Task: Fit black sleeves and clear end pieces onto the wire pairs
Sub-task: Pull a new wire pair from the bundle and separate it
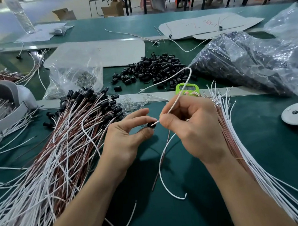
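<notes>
Feeding a wire [175, 100] into a sleeve [149, 125], the person works just above the tabletop [190, 214]. The left hand [126, 135] pinches the sleeve between thumb and fingertip, its opening turned rightward. The right hand [191, 127] pinches the wire close to its tip, probably to keep it stiff for threading. Finished pairs [70, 138] lie heaped at left and bare pairs [238, 140] fan out at right, both within reach. Beyond them, clear end pieces [132, 103] and loose sleeves [151, 69] wait as stock.
</notes>
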Action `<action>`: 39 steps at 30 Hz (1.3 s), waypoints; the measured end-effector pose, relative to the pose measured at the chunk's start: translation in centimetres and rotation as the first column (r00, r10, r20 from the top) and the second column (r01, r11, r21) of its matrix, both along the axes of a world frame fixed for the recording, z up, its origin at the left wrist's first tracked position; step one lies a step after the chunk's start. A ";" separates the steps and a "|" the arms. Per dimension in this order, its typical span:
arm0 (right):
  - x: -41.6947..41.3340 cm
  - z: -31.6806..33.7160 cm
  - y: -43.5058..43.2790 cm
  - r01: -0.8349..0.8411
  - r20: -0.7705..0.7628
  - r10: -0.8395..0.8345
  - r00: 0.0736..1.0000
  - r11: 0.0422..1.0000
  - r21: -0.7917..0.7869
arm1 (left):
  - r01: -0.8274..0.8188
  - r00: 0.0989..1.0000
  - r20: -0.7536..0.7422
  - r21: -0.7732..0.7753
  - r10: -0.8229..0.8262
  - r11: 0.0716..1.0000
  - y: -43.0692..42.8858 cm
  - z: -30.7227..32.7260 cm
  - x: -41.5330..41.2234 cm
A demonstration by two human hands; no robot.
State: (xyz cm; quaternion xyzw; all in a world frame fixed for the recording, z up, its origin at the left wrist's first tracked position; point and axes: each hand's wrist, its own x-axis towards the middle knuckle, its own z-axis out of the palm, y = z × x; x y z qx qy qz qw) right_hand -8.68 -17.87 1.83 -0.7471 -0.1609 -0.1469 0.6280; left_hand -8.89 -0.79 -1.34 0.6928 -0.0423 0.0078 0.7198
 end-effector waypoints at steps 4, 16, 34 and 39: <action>0.0 -0.5 0.2 0.100 0.054 -0.092 0.994 0.979 -0.178 | -0.053 0.999 0.014 0.101 0.052 0.993 0.0 0.2 -0.1; 0.5 -1.7 0.7 0.143 -0.025 -0.151 0.988 0.971 -0.192 | -0.120 0.991 0.092 0.225 0.102 0.967 -0.3 -0.4 0.0; 1.6 -1.6 -1.1 -0.079 -0.459 0.141 0.877 0.985 0.151 | -0.076 0.997 0.057 0.332 0.061 0.940 -0.5 -0.4 -0.4; 1.8 -1.4 -1.4 0.031 -0.449 0.077 0.890 0.973 0.228 | -0.062 0.998 0.017 0.314 0.059 0.947 -0.7 -0.2 -0.4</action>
